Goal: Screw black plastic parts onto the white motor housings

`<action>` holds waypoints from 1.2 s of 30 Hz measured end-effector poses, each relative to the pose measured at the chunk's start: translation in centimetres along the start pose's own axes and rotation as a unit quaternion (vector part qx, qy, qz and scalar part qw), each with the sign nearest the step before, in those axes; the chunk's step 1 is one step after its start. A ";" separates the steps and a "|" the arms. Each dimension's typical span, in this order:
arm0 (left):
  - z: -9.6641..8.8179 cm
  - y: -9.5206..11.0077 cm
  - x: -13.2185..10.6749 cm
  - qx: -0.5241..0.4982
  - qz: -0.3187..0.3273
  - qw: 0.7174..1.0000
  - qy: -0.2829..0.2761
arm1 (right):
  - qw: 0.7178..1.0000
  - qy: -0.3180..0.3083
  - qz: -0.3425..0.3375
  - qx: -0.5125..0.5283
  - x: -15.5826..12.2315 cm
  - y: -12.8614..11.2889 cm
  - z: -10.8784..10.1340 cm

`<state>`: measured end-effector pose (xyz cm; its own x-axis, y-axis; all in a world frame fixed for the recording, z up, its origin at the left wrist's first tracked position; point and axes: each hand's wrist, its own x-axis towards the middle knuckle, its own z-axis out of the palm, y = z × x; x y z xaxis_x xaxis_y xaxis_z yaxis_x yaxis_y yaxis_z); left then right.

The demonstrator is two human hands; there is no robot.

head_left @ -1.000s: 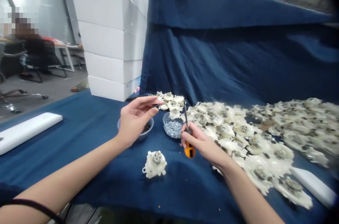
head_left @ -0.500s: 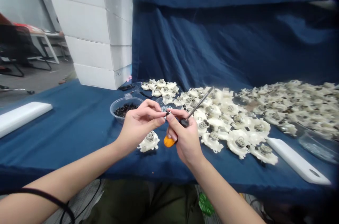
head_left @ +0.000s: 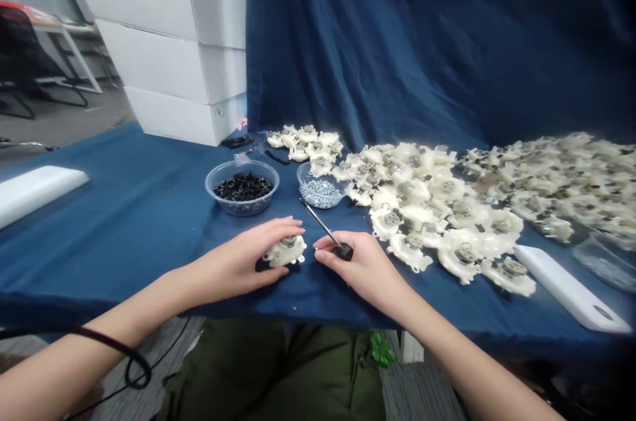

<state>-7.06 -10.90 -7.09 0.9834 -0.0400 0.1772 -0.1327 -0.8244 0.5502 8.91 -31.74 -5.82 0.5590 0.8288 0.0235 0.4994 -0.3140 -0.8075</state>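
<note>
My left hand (head_left: 253, 252) curls around a small cream plastic housing (head_left: 287, 252) with a grey round centre, which rests on the blue cloth. My right hand (head_left: 355, 258) grips a screwdriver (head_left: 325, 229) by its dark handle, the shaft slanting up and left. Between that hand's thumb and index finger is a tiny pale bit, perhaps a screw, too small to make out. A clear bowl of black small parts (head_left: 242, 166) stands beyond my left hand. Another clear bowl of silver screws (head_left: 301, 176) stands beyond the screwdriver's tip.
Many cream housings (head_left: 412, 195) lie heaped at the right, more (head_left: 576, 182) farther right. White flat plastic pieces (head_left: 566, 285) (head_left: 40, 190) lie at both sides. Stacked white boxes (head_left: 163, 63) rise at the back left, before a blue curtain (head_left: 422, 43).
My hands have parted and lowered. The left has gone from pinching a small black piece to holding the cream housing. The screwdriver's shaft has swung from up-right to up-left.
</note>
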 end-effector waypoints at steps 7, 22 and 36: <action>0.2 0.3 1.4 -0.006 -0.056 0.996 0.066 | 0.999 0.024 -0.010 -0.037 1.1 0.2 0.5; 1.0 0.2 1.8 0.010 -0.053 0.994 0.099 | 0.989 0.002 -0.097 -0.107 1.8 0.0 0.3; 1.4 1.2 1.2 0.085 0.003 0.989 0.117 | 0.999 -0.044 -0.001 -0.015 2.9 -0.1 0.4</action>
<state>-5.85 -12.79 -7.37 0.9246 0.0706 0.3742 -0.0950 -0.9088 0.4063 10.19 -29.13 -5.89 0.4979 0.8668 -0.0278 0.5205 -0.3243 -0.7899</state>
